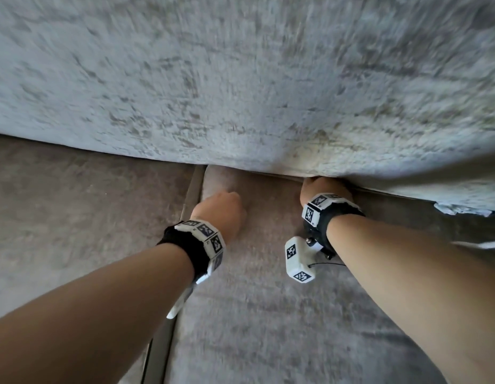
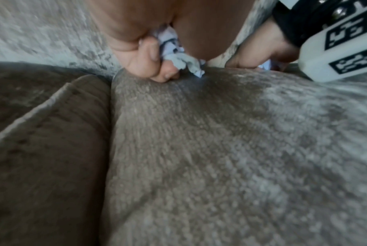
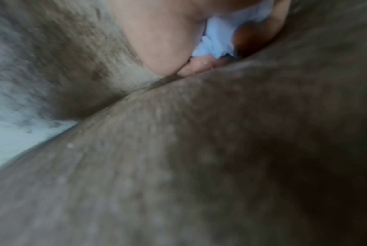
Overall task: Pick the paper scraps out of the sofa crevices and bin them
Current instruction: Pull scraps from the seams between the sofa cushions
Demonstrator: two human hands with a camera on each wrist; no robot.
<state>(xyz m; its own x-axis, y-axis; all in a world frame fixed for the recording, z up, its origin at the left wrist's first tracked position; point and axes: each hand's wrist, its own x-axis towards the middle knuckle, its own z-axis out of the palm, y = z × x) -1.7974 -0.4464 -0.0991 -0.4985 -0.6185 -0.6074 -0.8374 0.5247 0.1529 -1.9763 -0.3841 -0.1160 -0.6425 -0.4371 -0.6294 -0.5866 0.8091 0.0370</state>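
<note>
Head view: both hands (left hand (image 1: 222, 210), right hand (image 1: 322, 189)) grip paper scraps (image 2: 179, 60).

The back cushion (image 1: 240, 79) fills the upper frame, seat cushions (image 1: 268, 314) the lower. At centre, the left hand (image 1: 221, 214) rests on the seat; right of it, the right hand (image 1: 324, 189) sits in the crevice. A paper scrap (image 1: 459, 209) lies at the right edge.

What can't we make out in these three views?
- Bin: in no view.
- Right hand: fingers hidden under the back cushion in the head view; right wrist view blurred, paper only partly visible.
- Left hand: head view shows its back only; its paper scrap shows only in the left wrist view.
</note>
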